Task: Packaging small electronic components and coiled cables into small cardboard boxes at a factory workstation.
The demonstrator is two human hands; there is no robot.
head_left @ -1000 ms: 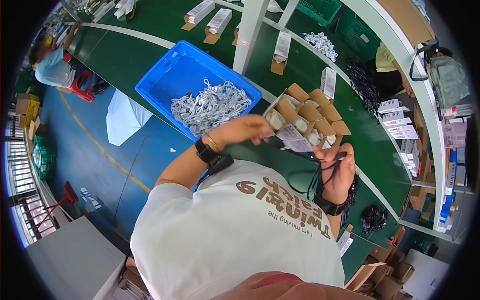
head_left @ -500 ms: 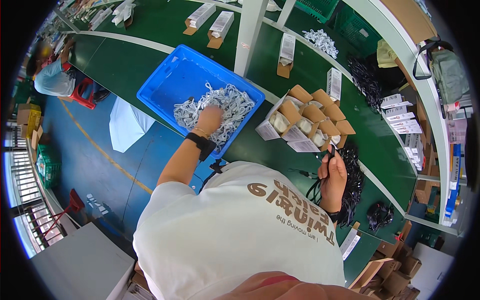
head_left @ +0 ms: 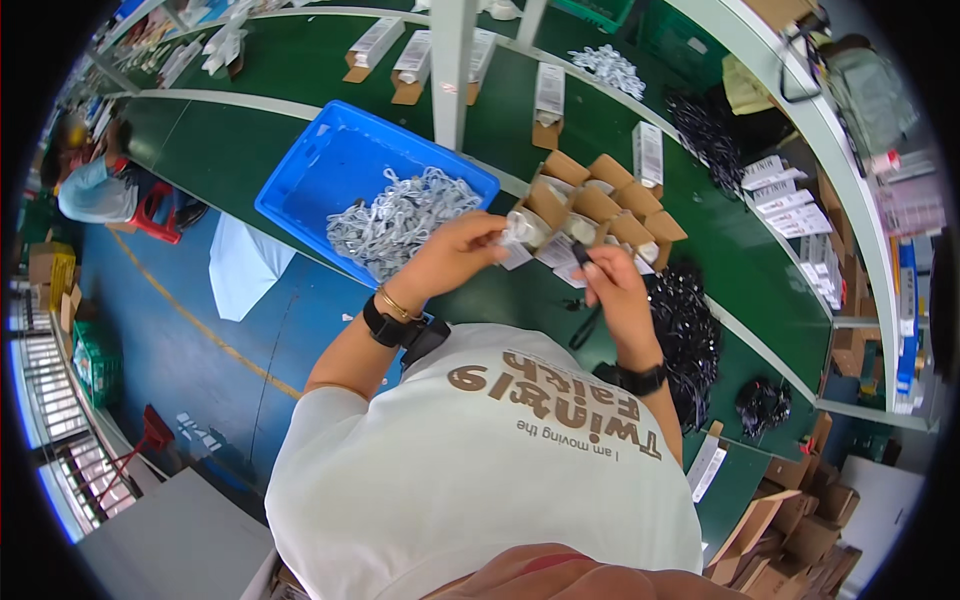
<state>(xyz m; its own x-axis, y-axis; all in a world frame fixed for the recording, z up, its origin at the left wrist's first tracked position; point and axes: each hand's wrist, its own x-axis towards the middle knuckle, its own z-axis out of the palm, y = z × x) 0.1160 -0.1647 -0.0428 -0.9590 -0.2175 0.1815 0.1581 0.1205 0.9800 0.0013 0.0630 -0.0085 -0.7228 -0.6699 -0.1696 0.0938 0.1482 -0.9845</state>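
My left hand (head_left: 455,255) has its fingertips pinched together at the near left box of a cluster of open cartons (head_left: 595,207). A clear-wrapped white item (head_left: 523,228) shows right by those fingertips; whether they hold it or something small is hard to tell. In my right hand (head_left: 618,295) is a black strap (head_left: 582,256), its dark end pointing toward the near boxes and a loop dangling below. White contents sit under the raised brown flaps. Left of the boxes, a blue bin (head_left: 300,190) contains a heap of white cables (head_left: 395,220).
Black cords (head_left: 685,345) lie heaped right of my right hand. Single open boxes (head_left: 548,100) stand behind a white post (head_left: 450,80). More white cables (head_left: 608,68) lie at the back. Another person (head_left: 100,190) sits at the far left by a red stool (head_left: 157,212).
My left hand has left the cable heap in the blue bin and moved right to the boxes. My right hand, with the black strap, has moved up and left to the near boxes.
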